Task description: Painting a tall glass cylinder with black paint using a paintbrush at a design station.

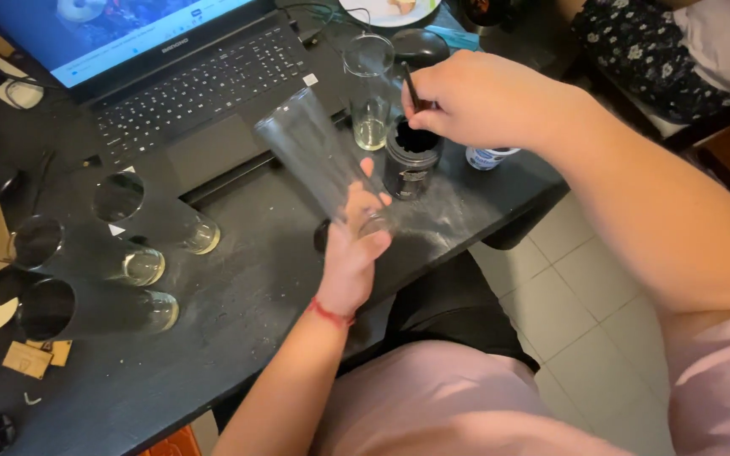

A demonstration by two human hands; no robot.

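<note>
Holding the glass (323, 160) by its base in my left hand (352, 253), tilted just left of the jar (411, 160); right hand (475, 97) pinched the brush (410, 86), dipped in the jar. Judged: load sparingly, keep glass steady.

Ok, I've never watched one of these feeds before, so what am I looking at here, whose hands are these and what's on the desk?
There is no machine: this is one camera worn on a person's head, looking down at their own two bare hands over a black desk. The left hand grips a tall clear glass by its base, tilted. The right hand holds a thin dark stick over an open black jar. Three more tall glasses stand at the left, another glass stands behind the jar, and an open laptop sits at the back. Small wooden pieces lie at the desk's left edge.
</note>
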